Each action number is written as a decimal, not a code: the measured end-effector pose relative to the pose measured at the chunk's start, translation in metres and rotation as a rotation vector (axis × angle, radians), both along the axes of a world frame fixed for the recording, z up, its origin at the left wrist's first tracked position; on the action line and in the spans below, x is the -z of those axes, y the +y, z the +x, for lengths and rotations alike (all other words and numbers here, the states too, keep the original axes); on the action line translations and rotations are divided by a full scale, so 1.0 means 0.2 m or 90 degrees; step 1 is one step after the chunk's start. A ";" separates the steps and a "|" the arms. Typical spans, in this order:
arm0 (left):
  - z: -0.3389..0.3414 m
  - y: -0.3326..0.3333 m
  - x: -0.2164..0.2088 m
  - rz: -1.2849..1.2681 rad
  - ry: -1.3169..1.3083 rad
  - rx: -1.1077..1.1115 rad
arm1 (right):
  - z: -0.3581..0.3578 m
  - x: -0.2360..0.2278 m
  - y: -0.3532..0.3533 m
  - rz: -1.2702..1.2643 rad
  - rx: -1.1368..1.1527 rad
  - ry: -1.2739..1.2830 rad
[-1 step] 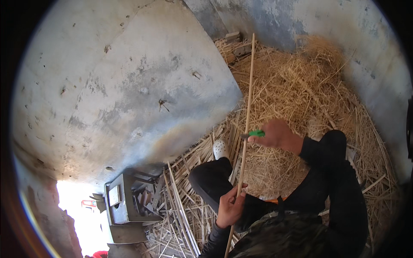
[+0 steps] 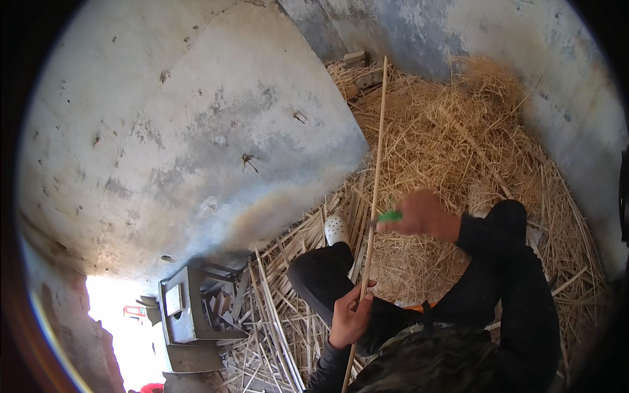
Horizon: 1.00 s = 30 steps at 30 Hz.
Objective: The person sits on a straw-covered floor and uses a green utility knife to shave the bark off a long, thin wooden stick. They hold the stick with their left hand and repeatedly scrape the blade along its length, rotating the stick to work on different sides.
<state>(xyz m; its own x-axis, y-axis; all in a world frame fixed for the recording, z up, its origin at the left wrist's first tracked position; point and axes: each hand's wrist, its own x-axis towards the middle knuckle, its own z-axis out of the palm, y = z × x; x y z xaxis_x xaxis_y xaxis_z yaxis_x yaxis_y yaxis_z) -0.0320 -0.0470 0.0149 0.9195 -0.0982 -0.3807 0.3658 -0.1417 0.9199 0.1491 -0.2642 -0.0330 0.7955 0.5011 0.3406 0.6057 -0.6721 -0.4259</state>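
A long, thin pale wooden or bamboo strip (image 2: 379, 147) runs from low in the view, past my lap, up toward the far wall. My left hand (image 2: 352, 316) is closed around its lower part, thumb along the strip, just above my bent leg. Farther up, my right hand (image 2: 422, 215) is closed on a small green-handled tool (image 2: 391, 216). The tool's dark, blade-like end meets the side of the strip; motion blur hides its exact shape.
Curly straw-coloured shavings (image 2: 472, 124) pile up ahead and to the right. Split strips (image 2: 282, 314) lie along the left, near my white clog (image 2: 337, 230). A worn wall (image 2: 196, 131) rises on the left; below it stands a grey wooden piece of furniture (image 2: 183, 314) beside a bright opening.
My right hand and the green-handled tool have slid a little way along the strip toward me. The strip's far tip has dipped slightly; my left hand stays in place.
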 end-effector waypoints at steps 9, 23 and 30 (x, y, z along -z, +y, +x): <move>-0.04 0.02 0.03 0.057 -0.060 0.042 | 0.16 0.03 -0.11 0.007 0.065 0.086; -0.01 -0.01 0.05 0.001 -0.040 0.011 | -0.01 0.15 0.00 0.013 0.005 -0.132; -0.06 0.01 0.03 0.061 -0.044 0.024 | 0.01 0.08 -0.01 -0.003 0.004 -0.012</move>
<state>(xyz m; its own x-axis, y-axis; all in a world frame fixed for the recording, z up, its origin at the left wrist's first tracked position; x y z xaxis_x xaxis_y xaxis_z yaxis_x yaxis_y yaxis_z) -0.0444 -0.0454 0.0093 0.9404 -0.0997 -0.3253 0.2939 -0.2433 0.9244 0.1518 -0.2663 -0.0495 0.7922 0.4978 0.3529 0.6092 -0.6779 -0.4114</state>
